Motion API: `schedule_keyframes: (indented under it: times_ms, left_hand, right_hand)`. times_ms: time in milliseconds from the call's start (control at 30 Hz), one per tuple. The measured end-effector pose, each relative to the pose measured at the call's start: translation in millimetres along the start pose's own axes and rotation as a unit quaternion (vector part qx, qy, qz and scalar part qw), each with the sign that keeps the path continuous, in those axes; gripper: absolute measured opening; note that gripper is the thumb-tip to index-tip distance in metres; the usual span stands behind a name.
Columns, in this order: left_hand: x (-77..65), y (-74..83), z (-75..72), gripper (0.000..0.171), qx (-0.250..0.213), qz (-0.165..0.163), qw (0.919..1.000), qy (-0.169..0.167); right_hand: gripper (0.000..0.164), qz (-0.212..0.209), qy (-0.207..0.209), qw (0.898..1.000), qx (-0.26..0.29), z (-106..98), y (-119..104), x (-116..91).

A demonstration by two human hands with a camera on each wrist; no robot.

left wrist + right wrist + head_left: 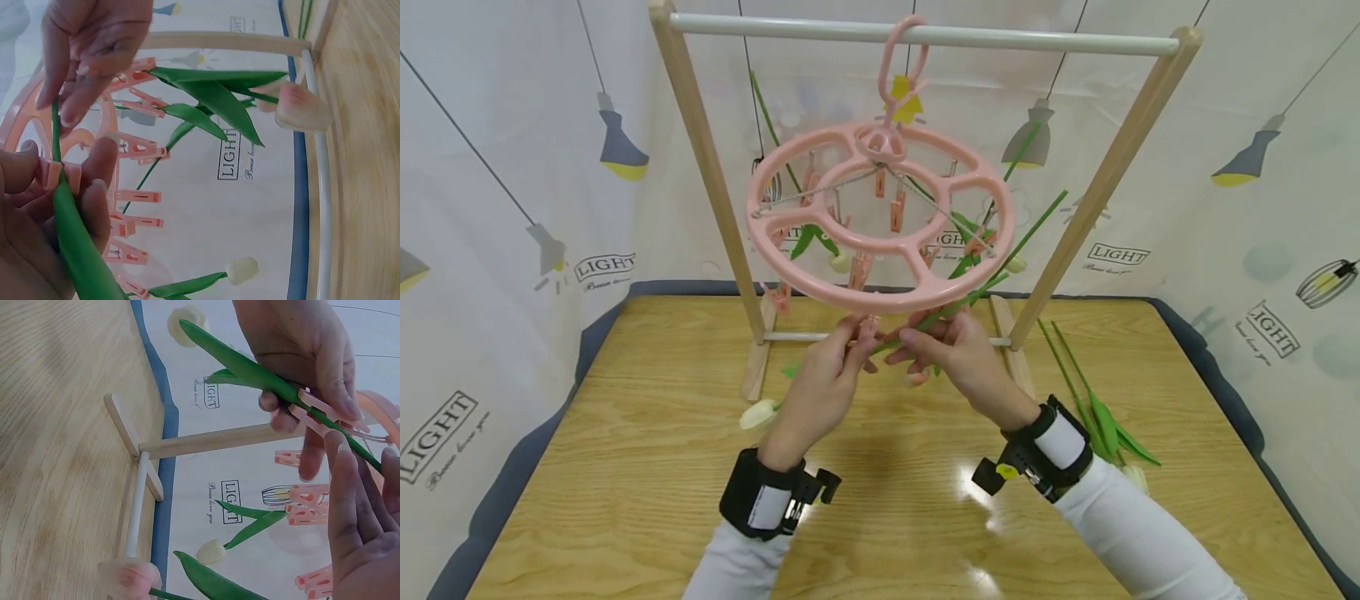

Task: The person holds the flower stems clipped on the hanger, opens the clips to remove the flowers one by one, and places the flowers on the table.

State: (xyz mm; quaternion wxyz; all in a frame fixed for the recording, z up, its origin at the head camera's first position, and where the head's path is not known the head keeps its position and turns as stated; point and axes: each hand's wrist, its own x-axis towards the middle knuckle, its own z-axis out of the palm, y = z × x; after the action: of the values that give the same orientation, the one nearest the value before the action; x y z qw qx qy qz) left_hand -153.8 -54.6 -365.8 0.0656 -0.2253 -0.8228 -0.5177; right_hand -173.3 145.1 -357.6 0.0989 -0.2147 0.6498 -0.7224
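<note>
A round pink clip hanger (880, 302) hangs with several pink clothespins below its ring. Under its front edge, my left hand (823, 375) pinches one clothespin (51, 175) between thumb and fingers. A white artificial tulip (760, 414) runs past the left hand, its green stem (55, 134) lying between the clothespin's jaws. My right hand (970, 358) pinches that stem farther up, close by the clip. Other tulips hang head down from clothespins on the ring, among them a pinkish-white one (303, 109) and a white one (242, 270).
The hanger's hook loops over the white top bar (1037, 40) of a rack with wooden posts (1105, 175). Loose tulips (1105, 425) lie on the wooden table (647, 467) beside the right forearm. A printed cloth backdrop (1195, 242) stands behind.
</note>
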Motion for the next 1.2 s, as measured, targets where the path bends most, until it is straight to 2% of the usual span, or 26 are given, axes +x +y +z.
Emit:
schedule_keyframes:
  times_ms: [233, 500, 633, 800, 967, 1067, 1200]
  left_hand:
    - [-2.5, -2.8, -2.8, 0.040, 0.030, -0.011, 0.9995, 0.006]
    - [-2.7, -3.1, -3.1, 0.042, 0.050, -0.009, 0.9985, 0.019]
    - [-3.1, -2.5, -2.5, 0.043, 0.042, -0.018, 0.9988, 0.018]
    - [-3.1, -3.0, 0.1, 0.040, 0.013, -0.023, 0.9994, 0.021]
    - [-2.9, -1.6, 1.4, 0.038, 0.019, -0.015, 0.9991, 0.034]
    - [-2.9, -0.5, 0.9, 0.039, 0.025, -0.014, 0.9990, 0.035]
    - [-3.3, 0.1, 0.3, 0.039, 0.022, -0.015, 0.9991, 0.033]
  right_hand:
    - [0.023, -0.006, 0.013, 1.000, 0.000, -4.8, -1.4, -4.5]
    - [0.030, -0.041, 0.022, 0.995, 0.093, -16.0, -0.8, -6.4]
    - [0.037, -0.062, 0.025, 0.989, 0.132, -13.2, -2.1, -5.8]
    - [0.048, -0.081, 0.078, 0.981, 0.156, -2.7, -2.6, -7.7]
    - [0.038, -0.104, 0.128, 0.976, 0.140, 5.3, -2.3, -7.2]
    - [0.031, -0.114, 0.139, 0.975, 0.134, 7.2, -1.7, -6.0]
    - [0.031, -0.116, 0.146, 0.973, 0.136, 8.7, 0.3, -5.4]
